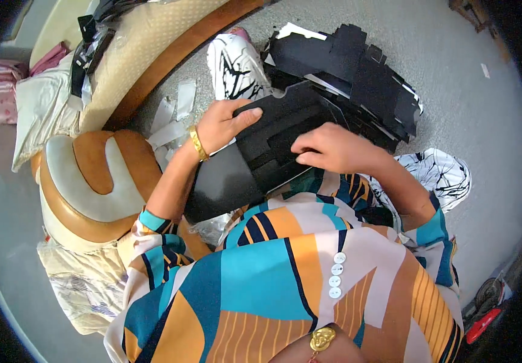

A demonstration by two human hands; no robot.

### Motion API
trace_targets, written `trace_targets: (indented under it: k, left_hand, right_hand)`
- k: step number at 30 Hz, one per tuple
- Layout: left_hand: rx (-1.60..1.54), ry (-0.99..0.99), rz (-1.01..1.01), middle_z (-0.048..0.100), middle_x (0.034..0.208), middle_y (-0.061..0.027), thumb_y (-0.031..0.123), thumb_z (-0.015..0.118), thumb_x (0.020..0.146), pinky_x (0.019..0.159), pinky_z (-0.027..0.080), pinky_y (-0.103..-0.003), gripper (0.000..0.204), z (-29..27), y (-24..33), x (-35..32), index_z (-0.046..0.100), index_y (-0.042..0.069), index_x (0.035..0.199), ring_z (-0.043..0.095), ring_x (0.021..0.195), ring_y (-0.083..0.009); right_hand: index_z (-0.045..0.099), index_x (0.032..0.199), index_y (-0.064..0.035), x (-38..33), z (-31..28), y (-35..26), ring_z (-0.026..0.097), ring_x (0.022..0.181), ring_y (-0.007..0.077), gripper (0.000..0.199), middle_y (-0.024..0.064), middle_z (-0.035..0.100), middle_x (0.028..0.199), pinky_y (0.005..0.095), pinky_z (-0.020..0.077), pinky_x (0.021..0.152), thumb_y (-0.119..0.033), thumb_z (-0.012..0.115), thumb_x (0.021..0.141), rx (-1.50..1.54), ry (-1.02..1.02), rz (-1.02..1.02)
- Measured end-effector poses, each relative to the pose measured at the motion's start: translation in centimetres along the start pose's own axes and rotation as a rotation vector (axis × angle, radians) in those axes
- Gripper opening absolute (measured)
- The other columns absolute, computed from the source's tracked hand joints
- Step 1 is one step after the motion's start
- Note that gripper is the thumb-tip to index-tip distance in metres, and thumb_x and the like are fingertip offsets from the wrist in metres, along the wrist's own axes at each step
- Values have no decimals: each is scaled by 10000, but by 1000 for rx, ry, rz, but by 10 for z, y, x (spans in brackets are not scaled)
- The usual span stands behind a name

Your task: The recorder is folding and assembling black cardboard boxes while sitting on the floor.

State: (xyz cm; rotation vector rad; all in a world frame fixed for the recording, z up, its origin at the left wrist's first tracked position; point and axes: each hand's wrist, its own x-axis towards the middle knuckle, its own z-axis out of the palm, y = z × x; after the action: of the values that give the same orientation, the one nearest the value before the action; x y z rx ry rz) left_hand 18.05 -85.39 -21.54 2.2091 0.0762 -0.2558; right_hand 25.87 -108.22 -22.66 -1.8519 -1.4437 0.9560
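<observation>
A flat black cardboard box (224, 187) with cut flaps and folds lies across my lap, its lower left part glossy. My left hand (221, 124) grips its upper left edge, thumb on top and fingers underneath. Over the box's right side is my right hand (336, 148), fingers curled and thumb close to the forefinger. Whatever may be between those fingers is hidden. Just beyond the box, a heap of black cardboard pieces (358, 66) with some white edges lies on the floor.
Translucent plastic pieces (185, 100) lie left of my leg in patterned trousers (234, 69). A brown and white padded seat (85, 181) stands at the left, beside a wood-edged bed or sofa (170, 60). A red object (482, 327) is at the lower right.
</observation>
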Motion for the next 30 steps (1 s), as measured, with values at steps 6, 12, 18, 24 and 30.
trace_targets:
  k: [6,12,18,24,30]
  left_hand:
    - [-10,-21,77,548,649,-188,334,526,826,560,426,-334,349,-3,3,-7,590,-7,864,536,568,-290]
    - [-1,-51,87,543,649,-195,317,528,824,558,426,-327,320,-4,5,-2,598,6,846,518,555,-277]
    - [-112,-74,73,587,677,-86,290,530,843,600,435,-284,323,-1,5,-1,590,-27,858,526,646,-110]
    - [-59,-65,92,585,704,-55,290,531,844,623,435,-264,326,7,1,6,593,-29,874,506,667,-93]
    - [-162,-10,113,591,681,-146,252,533,827,589,432,-315,292,10,-8,3,590,-27,894,542,621,-161]
  right_hand:
    - [550,1043,14,34,0,-4,566,920,290,365,200,581,988,334,431,793,-243,538,784,143,-322,104]
    - [591,848,41,62,5,-20,577,784,321,389,214,588,796,376,440,701,-336,578,751,-61,-566,44]
    - [546,1089,-26,31,52,-14,546,928,361,505,273,548,996,357,429,811,-330,640,697,44,-72,112]
    - [552,980,-34,28,45,-34,571,833,379,366,238,573,868,413,461,721,-278,628,717,-217,-42,-39]
    - [533,710,40,30,54,-56,600,663,252,132,148,578,679,328,498,565,-75,544,645,-620,116,-272]
